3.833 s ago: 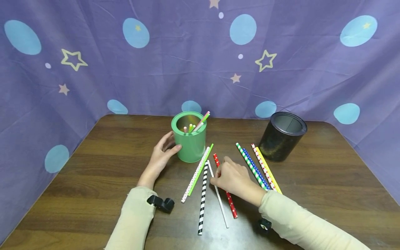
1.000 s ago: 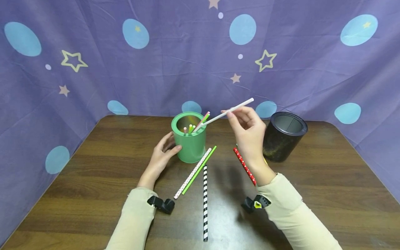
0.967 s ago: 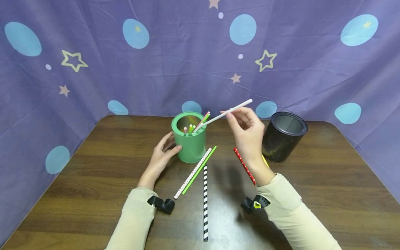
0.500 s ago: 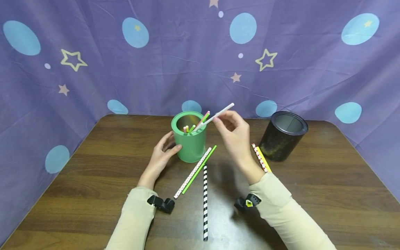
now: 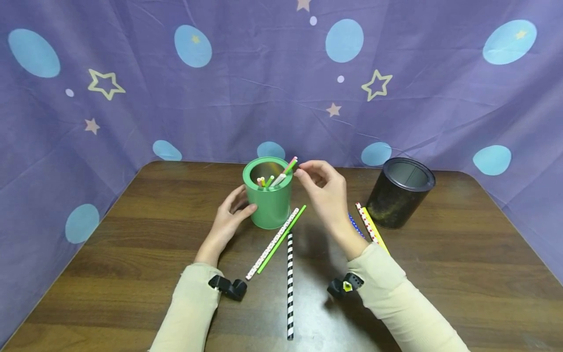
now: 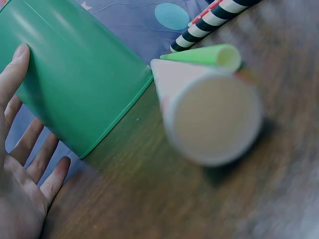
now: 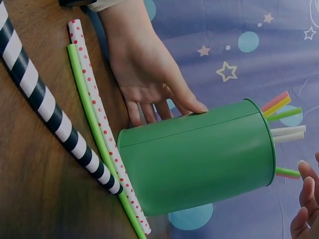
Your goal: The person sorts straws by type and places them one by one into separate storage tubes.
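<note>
My left hand (image 5: pixel 226 217) holds the left side of an upright green can (image 5: pixel 270 210), thumb on its near wall and the other fingers behind. Several straws stand in the can, pink, yellow, green and white ones (image 7: pixel 289 131), along with a pink-and-green one (image 5: pixel 291 165) leaning over the rim. Just right of that rim, my right hand (image 5: pixel 325 195) hovers with loosely bent fingers and nothing between them. Before the can lie a white straw with red dots (image 5: pixel 272 243), a plain green straw (image 5: pixel 282 239) and a black-and-white striped straw (image 5: pixel 290 288).
A black can (image 5: pixel 398 195) stands at the back right of the wooden table (image 5: pixel 475 274). Beside it lie a yellow straw (image 5: pixel 375 230), a red-dotted white straw (image 5: pixel 366 222) and a blue dotted one (image 5: pixel 355 226), partly hidden by my right forearm. A purple curtain (image 5: pixel 246 98) hangs behind.
My right hand picked up a white straw from the table, carried it to the green can and let it go inside. The red dotted straw shifted right and is now hidden. My left hand stayed put.
</note>
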